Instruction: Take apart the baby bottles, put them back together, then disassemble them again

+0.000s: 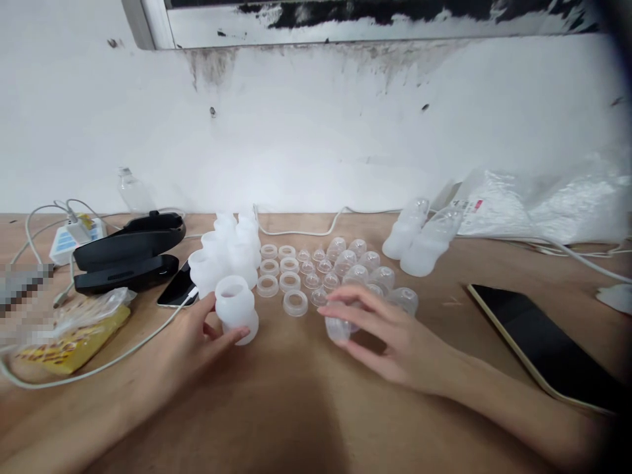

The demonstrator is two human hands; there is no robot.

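My left hand is closed around a frosted white bottle with an open top, in front of a group of similar bottles. My right hand curves over a clear plastic cap, its thumb and fingers around it. Between the hands lie white rings in short rows. Clear nipples stand beside them. Behind my right hand are several clear domed caps, partly hidden. Two capped bottles stand farther back on the right.
On the left are a black case, a phone with a cable, a yellow bag and a power strip. To the right lie a large black phone and plastic bags. A wall closes the back.
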